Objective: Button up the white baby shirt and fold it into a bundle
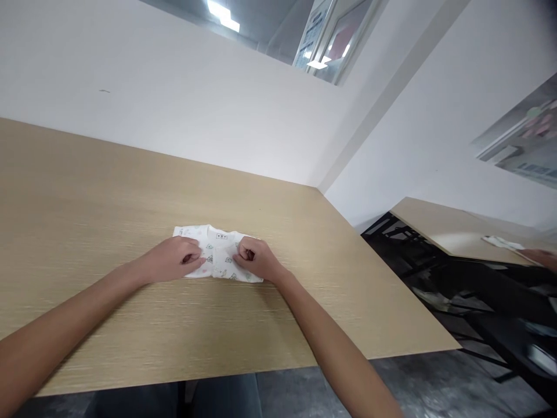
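A small white baby shirt point(224, 255) with a scattered colourful print lies folded into a wide, short shape on the tabletop. A little label shows at its upper edge, near the neckline. My left hand point(183, 258) rests on the left part of the shirt, fingers curled in and thumb towards the middle. On the right part, my right hand point(257, 257) is curled the same way, its thumb and fingers closed against the cloth. The fabric under both hands is hidden.
The wooden table point(130, 331) runs up to a white wall point(195, 110) with a window above. Beyond its right edge stands another table point(439, 226), where another person's hand point(539, 256) touches a white cloth point(500, 242). Dark chairs or frames fill the gap between.
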The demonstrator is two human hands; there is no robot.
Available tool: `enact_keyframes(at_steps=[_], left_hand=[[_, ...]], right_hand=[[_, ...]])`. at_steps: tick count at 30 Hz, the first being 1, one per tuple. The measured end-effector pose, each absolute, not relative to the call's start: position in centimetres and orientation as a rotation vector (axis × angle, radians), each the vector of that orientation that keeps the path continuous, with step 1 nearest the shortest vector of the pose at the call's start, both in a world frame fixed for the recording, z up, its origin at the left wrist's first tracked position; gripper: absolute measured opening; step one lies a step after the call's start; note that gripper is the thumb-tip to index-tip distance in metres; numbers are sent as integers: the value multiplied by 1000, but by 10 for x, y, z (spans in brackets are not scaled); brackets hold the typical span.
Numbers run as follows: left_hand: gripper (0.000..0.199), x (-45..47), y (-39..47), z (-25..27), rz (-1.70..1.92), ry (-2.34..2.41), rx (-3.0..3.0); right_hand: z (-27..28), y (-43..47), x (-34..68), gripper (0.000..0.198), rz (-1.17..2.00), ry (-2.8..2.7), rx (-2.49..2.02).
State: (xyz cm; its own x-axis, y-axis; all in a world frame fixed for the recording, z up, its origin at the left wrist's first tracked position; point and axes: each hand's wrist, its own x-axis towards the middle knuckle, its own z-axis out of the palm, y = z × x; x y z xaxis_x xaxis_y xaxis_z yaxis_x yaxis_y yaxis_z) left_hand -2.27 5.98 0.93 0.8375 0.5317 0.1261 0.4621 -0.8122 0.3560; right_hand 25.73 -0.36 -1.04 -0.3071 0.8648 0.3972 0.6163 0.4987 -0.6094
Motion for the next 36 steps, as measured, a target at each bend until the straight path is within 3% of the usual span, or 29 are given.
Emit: enact_keyframes(at_steps=[3, 9, 14, 19, 24, 30, 36], left_hand=[[43, -22, 60, 10, 307, 753, 2718], [39, -22, 58, 11, 314, 862, 2684], [26, -23, 54, 12, 422, 877, 2659], [38, -24, 55, 7, 461, 824, 2694], [48, -24, 55, 3, 459, 772, 2726], [47, -22, 51, 11, 383, 784, 2698], [55, -19, 46, 20, 281, 846, 2633]], right_hand=[[-8, -4, 257, 36, 448, -2056, -1235], [-7, -3, 258, 11, 539, -1963, -1353], [-12, -2, 260, 25, 470, -1967, -1337], [-8, -4, 258, 37, 475, -2036, -1326], [-4, -5, 257, 20, 454, -2140, -1318], [-3, -7, 256, 14, 398, -2191, -1278], [3, -12, 255, 50, 425, -2279, -1366]])
